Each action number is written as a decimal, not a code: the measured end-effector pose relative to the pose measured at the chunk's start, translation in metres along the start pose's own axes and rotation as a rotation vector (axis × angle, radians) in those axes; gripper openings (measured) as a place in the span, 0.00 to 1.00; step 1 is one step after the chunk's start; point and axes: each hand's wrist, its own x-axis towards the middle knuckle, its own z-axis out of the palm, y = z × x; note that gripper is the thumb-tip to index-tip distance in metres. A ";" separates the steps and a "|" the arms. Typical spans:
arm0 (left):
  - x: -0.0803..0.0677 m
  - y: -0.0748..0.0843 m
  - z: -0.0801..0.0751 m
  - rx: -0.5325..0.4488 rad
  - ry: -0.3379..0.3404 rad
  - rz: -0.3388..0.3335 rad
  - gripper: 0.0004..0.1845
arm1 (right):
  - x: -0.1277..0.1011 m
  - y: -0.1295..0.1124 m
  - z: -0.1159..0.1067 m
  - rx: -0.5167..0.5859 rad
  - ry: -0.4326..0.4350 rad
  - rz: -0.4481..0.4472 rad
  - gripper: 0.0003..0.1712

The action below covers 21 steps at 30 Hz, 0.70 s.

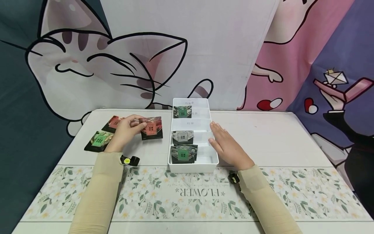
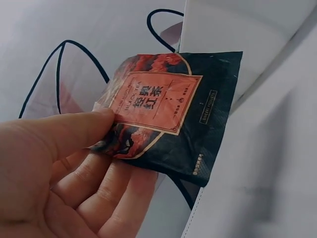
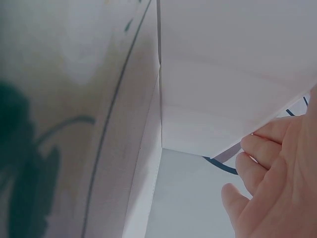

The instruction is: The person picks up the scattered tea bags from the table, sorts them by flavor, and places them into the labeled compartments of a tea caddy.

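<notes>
A red and black tea bag packet (image 2: pixel 158 106) labelled "BLACK TEA" is pinched at one edge between the thumb and fingers of my left hand (image 1: pixel 127 131). In the head view this packet (image 1: pixel 152 128) is held left of a white divided box (image 1: pixel 193 168). My right hand (image 1: pixel 229 146) rests its fingers along the box's right side, fairly straight, as the right wrist view shows against the white wall (image 3: pixel 233 64). Inside the box, a green-labelled packet (image 1: pixel 183 154) lies in the front section, a grey-labelled packet (image 1: pixel 182 137) behind it, and another green-labelled packet (image 1: pixel 182 112) near the back.
Left of the box, a second red packet (image 1: pixel 112 123) and a light-green-labelled packet (image 1: pixel 100 140) lie on the white table (image 1: pixel 263 139). A flower-patterned strip (image 1: pixel 201 204) runs along the front. Behind the table hangs a cloth (image 1: pixel 216 48) with cartoon drawings.
</notes>
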 end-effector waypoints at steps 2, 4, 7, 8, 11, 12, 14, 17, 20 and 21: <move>0.000 0.000 0.001 0.002 0.015 0.005 0.22 | 0.000 0.000 0.000 0.000 0.002 0.000 0.38; 0.000 0.001 0.002 -0.006 0.030 0.010 0.22 | 0.000 0.000 0.001 0.001 0.004 -0.002 0.38; -0.001 0.002 0.004 -0.012 0.052 0.019 0.21 | 0.000 0.000 0.001 -0.001 0.003 -0.003 0.38; -0.001 0.003 0.005 -0.015 0.055 0.024 0.21 | 0.000 0.000 0.001 -0.001 0.003 -0.002 0.38; -0.002 0.006 0.007 -0.024 0.067 0.040 0.21 | 0.000 0.000 0.001 0.001 0.003 0.002 0.38; -0.002 0.007 0.008 -0.029 0.069 0.046 0.22 | 0.000 -0.001 0.000 0.002 0.002 0.004 0.38; -0.002 0.008 0.008 -0.033 0.073 0.057 0.22 | 0.000 -0.001 0.001 0.005 0.001 0.003 0.38; -0.001 0.010 0.009 -0.042 0.076 0.069 0.21 | 0.001 -0.001 0.001 0.011 -0.004 -0.001 0.38; 0.002 0.012 0.009 -0.046 0.075 0.087 0.20 | 0.000 -0.001 0.001 0.012 -0.005 0.001 0.38; 0.003 0.014 0.010 -0.048 0.073 0.096 0.20 | -0.001 -0.001 0.000 0.010 -0.004 0.003 0.38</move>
